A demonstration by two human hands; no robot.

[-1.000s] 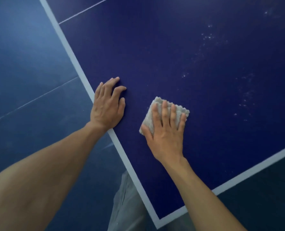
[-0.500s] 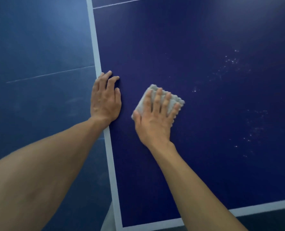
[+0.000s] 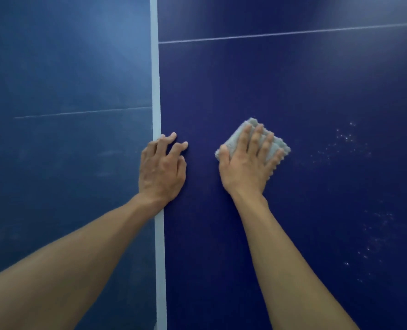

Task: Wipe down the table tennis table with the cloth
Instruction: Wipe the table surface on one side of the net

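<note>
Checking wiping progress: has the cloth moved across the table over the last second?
Yes. The cloth has slid right, away from the white edge line, closer to the pale specks on the table.

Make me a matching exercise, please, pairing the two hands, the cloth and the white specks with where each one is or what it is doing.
Column one:
1. left hand
2. right hand
3. cloth
4. white specks

Column two:
A. pressing down with straight fingers
B. scattered on the table, right of the wiping hand
C. resting by the white edge line, holding nothing
D. grey, folded, lying under the fingers

Pairs: 1-C, 2-A, 3-D, 4-B.
</note>
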